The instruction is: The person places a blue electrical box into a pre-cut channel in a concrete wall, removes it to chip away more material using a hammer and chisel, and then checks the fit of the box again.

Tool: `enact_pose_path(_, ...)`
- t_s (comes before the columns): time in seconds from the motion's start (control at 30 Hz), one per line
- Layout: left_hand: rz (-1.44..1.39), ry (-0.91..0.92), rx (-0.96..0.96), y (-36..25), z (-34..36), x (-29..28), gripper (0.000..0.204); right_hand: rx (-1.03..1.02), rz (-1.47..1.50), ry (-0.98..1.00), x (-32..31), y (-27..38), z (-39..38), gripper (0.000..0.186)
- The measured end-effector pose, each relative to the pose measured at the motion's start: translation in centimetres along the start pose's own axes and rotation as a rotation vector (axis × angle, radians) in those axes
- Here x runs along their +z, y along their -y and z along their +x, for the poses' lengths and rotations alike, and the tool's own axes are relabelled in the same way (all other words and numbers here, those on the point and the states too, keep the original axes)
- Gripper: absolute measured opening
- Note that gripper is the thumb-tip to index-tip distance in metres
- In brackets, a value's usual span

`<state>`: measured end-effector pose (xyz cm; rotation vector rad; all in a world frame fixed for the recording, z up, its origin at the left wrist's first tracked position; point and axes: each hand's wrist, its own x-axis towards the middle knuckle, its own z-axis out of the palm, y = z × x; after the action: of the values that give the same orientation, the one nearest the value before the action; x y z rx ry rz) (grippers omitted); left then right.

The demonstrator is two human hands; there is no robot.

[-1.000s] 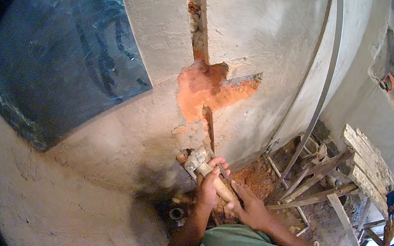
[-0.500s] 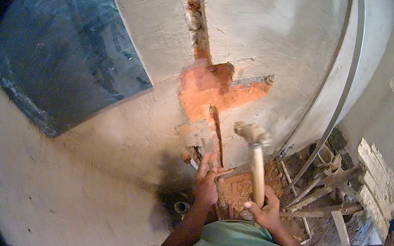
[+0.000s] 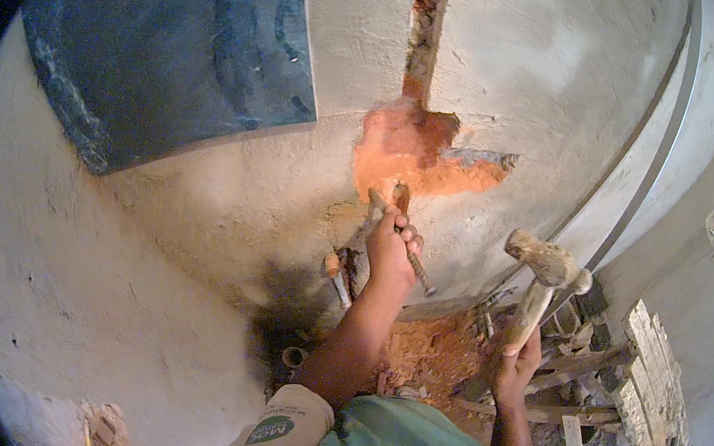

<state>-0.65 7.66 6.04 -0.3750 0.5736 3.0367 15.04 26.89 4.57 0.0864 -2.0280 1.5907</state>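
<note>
My left hand (image 3: 390,256) is closed around a slim metal chisel (image 3: 420,274). The chisel slants, its upper end against the lower edge of an orange-red chipped recess (image 3: 405,146) in the wall, beside a narrow slot. Its other end sticks out below my fingers. Lower right, my right hand (image 3: 518,369) grips the wooden handle of a ball-peen hammer (image 3: 549,266). The hammer's head is raised, well apart from the chisel. Above the recess a rough vertical groove (image 3: 429,22) runs up the plastered wall.
A dark blue panel (image 3: 186,66) covers the upper left wall. Below my left hand a white pipe (image 3: 341,289) stands out of a hole. Reddish rubble (image 3: 430,348) lies at the wall's foot. Wooden boards (image 3: 653,383) are stacked lower right, near a long curved strip (image 3: 665,154).
My left hand has moved up to the recess and now grips the chisel at its edge. My right hand has swung the hammer to the right, and the view has shifted.
</note>
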Motion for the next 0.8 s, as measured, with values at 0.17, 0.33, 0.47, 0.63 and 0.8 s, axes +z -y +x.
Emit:
enact_pose_path(0.17, -0.277, -0.051, 0.029, 0.0, 1.5, 2.3, 0.019, -0.185, -0.009, -0.136, -1.8, 1.2, 2.7, 0.057)
enact_pose_path(0.33, -0.462, 0.057, 0.034, -1.2, 2.9, 2.4, 0.018, -0.271, 0.155, -0.163, -0.5, 7.4, 5.3, 0.061)
enact_pose_path(0.47, -0.503, -0.078, 0.093, -0.9, 3.9, 4.1, 0.014, -0.239, 0.173, -0.069, 0.6, 4.3, 3.9, 0.047)
enact_pose_path(0.63, -0.509, -0.011, 0.089, 0.1, 3.3, 2.8, 0.014, 0.094, -0.081, 0.259, 3.7, 0.7, 1.6, 0.035)
enact_pose_path(0.8, -0.591, -0.005, 0.135, -1.8, 4.7, 3.7, 0.017, -0.276, 0.293, -0.098, 3.3, 3.2, 3.0, 0.041)
